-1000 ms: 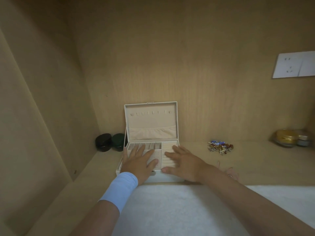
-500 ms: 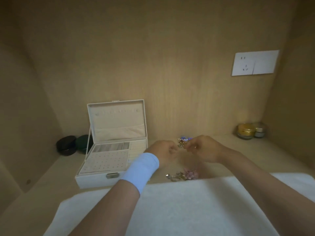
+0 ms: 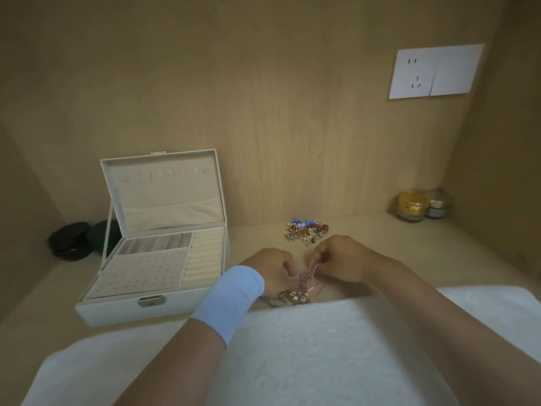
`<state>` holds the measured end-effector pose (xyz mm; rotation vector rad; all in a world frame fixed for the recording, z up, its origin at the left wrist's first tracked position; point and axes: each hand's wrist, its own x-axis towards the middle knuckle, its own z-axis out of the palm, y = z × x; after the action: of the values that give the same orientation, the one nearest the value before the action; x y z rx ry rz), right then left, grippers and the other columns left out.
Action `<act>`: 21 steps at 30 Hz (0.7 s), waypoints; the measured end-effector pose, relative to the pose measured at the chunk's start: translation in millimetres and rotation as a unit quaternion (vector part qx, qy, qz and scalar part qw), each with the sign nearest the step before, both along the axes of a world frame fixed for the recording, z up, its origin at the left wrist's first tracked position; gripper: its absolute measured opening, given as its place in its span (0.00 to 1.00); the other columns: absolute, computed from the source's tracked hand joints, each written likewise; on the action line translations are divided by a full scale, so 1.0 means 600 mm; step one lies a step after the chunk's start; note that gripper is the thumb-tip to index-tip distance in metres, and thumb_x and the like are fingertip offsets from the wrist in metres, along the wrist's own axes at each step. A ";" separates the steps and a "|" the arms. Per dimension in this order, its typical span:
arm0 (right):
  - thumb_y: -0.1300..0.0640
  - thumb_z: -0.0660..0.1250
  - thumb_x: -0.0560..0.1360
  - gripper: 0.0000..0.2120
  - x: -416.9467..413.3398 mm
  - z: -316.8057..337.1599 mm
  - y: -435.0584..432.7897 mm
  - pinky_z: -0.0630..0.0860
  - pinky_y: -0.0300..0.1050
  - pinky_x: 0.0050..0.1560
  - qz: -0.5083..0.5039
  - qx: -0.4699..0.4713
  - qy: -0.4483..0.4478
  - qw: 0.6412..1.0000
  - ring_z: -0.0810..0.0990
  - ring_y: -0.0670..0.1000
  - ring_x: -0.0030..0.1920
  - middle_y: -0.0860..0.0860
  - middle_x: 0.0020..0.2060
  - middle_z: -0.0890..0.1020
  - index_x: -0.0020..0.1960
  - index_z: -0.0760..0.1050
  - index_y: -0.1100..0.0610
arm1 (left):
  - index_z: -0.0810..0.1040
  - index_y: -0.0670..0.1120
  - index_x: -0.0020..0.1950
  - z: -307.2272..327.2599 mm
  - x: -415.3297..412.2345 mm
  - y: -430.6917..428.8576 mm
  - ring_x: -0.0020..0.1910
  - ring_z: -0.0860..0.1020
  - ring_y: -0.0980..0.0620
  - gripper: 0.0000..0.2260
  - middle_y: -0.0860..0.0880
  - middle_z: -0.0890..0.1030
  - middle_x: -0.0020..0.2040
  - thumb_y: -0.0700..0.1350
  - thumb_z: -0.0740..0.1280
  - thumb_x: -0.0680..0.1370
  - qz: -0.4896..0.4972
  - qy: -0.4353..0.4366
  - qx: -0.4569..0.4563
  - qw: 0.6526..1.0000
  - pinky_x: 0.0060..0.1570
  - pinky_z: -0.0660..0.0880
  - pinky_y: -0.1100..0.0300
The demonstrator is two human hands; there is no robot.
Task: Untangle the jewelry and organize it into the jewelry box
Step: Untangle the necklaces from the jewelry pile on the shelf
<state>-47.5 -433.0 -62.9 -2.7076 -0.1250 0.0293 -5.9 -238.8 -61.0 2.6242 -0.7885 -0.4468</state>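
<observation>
Untangling is in hand: the left hand grips the jewelry tangle beside the open jewelry box, while the right hand pinches its pink cord. Next, probably, teasing it free gently.

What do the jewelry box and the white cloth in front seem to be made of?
Jewelry box: seemingly smooth cream faux leather outside, a matte velvety lining inside, and a small metallic-looking clasp. White cloth: soft fabric, perhaps towel or fleece, judging by its fuzzy, nubby matte surface.
</observation>
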 end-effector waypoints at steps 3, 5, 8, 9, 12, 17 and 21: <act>0.52 0.72 0.72 0.03 -0.001 -0.001 -0.024 0.71 0.38 0.42 -0.036 -0.019 -0.001 0.999 0.78 0.44 0.42 0.41 0.34 0.79 0.43 0.84 0.50 | 0.79 0.56 0.43 -0.011 0.017 -0.003 0.48 0.79 0.53 0.06 0.56 0.80 0.46 0.44 0.71 0.73 0.019 -0.011 -0.024 0.999 0.54 0.76 0.59; 0.50 0.72 0.71 0.04 -0.004 0.003 -0.042 0.75 0.40 0.46 -0.061 -0.034 0.015 0.997 0.79 0.47 0.45 0.42 0.38 0.81 0.43 0.83 0.49 | 0.80 0.54 0.44 -0.008 0.023 -0.007 0.48 0.79 0.52 0.06 0.54 0.80 0.47 0.42 0.68 0.74 0.023 -0.039 -0.022 0.999 0.54 0.76 0.58; 0.47 0.72 0.70 0.05 -0.009 0.008 -0.051 0.76 0.43 0.54 -0.085 -0.063 0.025 0.994 0.79 0.48 0.51 0.43 0.47 0.81 0.44 0.78 0.45 | 0.79 0.56 0.42 0.002 0.015 -0.012 0.47 0.79 0.54 0.05 0.58 0.79 0.44 0.46 0.67 0.75 -0.016 -0.085 -0.046 0.995 0.53 0.76 0.58; 0.49 0.72 0.69 0.06 -0.011 0.010 -0.046 0.76 0.43 0.55 -0.076 -0.053 0.016 0.996 0.79 0.48 0.52 0.42 0.47 0.80 0.45 0.76 0.43 | 0.80 0.57 0.41 0.005 0.009 -0.012 0.46 0.79 0.56 0.03 0.59 0.79 0.43 0.48 0.69 0.73 -0.037 -0.073 -0.052 0.995 0.52 0.76 0.59; 0.56 0.68 0.70 0.09 -0.020 0.013 -0.022 0.75 0.41 0.54 -0.016 0.024 0.002 1.000 0.78 0.45 0.48 0.42 0.46 0.78 0.43 0.76 0.40 | 0.81 0.60 0.41 -0.001 -0.006 -0.009 0.44 0.78 0.60 0.04 0.61 0.78 0.43 0.52 0.74 0.70 -0.092 -0.025 -0.028 0.995 0.51 0.77 0.60; 0.59 0.66 0.70 0.11 -0.031 0.011 -0.037 0.76 0.38 0.51 0.004 -0.011 0.040 0.999 0.77 0.39 0.42 0.41 0.39 0.82 0.42 0.84 0.45 | 0.81 0.58 0.44 -0.005 0.020 0.009 0.44 0.78 0.60 0.04 0.61 0.78 0.45 0.50 0.74 0.72 -0.069 -0.018 -0.014 0.997 0.52 0.76 0.61; 0.59 0.65 0.69 0.09 -0.020 0.033 -0.059 0.79 0.40 0.39 -0.033 0.015 0.072 0.997 0.80 0.42 0.33 0.45 0.37 0.86 0.41 0.84 0.50 | 0.83 0.56 0.46 0.018 0.047 -0.011 0.46 0.77 0.58 0.03 0.60 0.80 0.46 0.51 0.70 0.75 -0.042 -0.021 -0.030 0.998 0.54 0.74 0.61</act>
<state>-59.8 -468.7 -43.3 -2.6666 0.0076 0.2002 22.0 -245.6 -50.4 2.5600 -0.9140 -0.3867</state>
